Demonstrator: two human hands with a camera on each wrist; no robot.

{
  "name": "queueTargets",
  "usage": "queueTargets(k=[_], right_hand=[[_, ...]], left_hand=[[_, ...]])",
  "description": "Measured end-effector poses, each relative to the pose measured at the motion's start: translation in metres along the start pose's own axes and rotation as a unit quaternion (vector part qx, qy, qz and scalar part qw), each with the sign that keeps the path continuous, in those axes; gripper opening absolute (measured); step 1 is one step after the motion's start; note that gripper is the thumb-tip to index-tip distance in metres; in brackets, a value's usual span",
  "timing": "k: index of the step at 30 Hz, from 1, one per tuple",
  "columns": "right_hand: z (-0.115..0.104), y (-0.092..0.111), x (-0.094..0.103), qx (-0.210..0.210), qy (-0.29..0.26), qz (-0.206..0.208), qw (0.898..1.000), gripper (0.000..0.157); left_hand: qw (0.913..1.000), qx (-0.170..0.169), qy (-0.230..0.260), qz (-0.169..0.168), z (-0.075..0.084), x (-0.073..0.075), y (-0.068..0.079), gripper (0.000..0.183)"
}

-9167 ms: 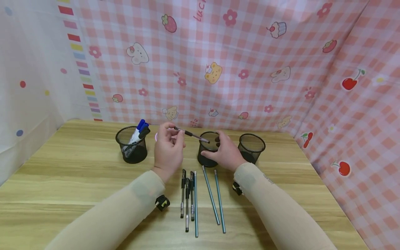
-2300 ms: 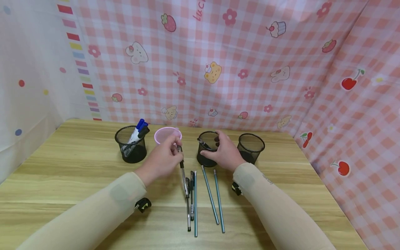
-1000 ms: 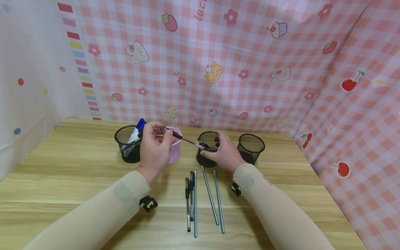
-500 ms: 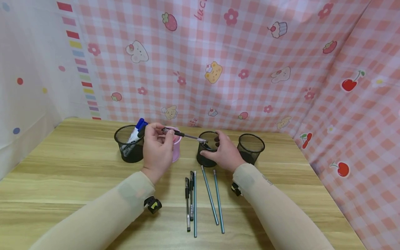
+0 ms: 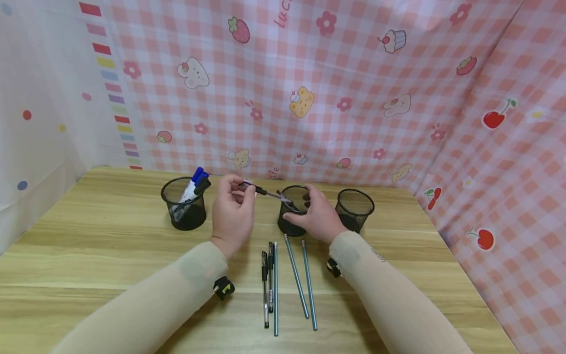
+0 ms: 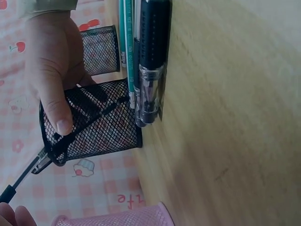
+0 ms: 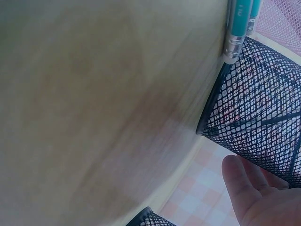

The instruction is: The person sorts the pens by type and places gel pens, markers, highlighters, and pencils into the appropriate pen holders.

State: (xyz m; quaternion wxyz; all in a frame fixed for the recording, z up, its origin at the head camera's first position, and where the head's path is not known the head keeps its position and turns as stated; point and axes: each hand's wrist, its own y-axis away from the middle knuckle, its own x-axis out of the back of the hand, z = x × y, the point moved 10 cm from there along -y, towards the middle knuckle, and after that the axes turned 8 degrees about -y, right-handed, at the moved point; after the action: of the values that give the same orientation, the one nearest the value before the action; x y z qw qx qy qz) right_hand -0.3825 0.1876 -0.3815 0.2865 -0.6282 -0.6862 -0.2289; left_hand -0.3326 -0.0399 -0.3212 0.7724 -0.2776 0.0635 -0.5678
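Observation:
My left hand (image 5: 233, 211) pinches a black-gripped gel pen (image 5: 262, 191) by its capped end. The pen slants right, its far end at the mouth of the middle black mesh pen cup (image 5: 289, 225). My right hand (image 5: 323, 217) grips that cup, thumb in front and fingers round the far right side. Another black pen leans inside the cup; its dark end pokes past the rim in the left wrist view. Two gel pens (image 5: 265, 280) lie side by side on the table, beside several teal pencils (image 5: 311, 290).
A black mesh cup (image 5: 189, 219) with blue and black markers (image 5: 194, 187) stands at the left. Another black mesh cup (image 5: 355, 209) stands right of my right hand. A pink mesh cup (image 6: 117, 218), largely hidden by my left hand in the head view, stands between.
One pen has gone into the middle cup. My left hand took another from the table, raised it and moved right, bringing its end to the cup's mouth. My right hand stayed.

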Motion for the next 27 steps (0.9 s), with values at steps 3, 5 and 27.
queueTargets(k=[3, 5, 27], right_hand=[[0.000, 0.000, 0.000, 0.003, 0.000, -0.001, 1.000, 0.105], [0.000, 0.000, 0.000, 0.005, 0.001, -0.001, 1.000, 0.106], [0.000, -0.002, 0.000, -0.001, 0.000, 0.005, 1.000, 0.103]], left_hand=[[1.0000, -0.002, -0.009, 0.000, 0.000, -0.003, 0.000, 0.023], [1.0000, -0.003, -0.008, -0.002, -0.001, -0.005, 0.000, 0.022], [0.9949, 0.037, -0.045, -0.082, -0.009, -0.044, 0.003, 0.022]])
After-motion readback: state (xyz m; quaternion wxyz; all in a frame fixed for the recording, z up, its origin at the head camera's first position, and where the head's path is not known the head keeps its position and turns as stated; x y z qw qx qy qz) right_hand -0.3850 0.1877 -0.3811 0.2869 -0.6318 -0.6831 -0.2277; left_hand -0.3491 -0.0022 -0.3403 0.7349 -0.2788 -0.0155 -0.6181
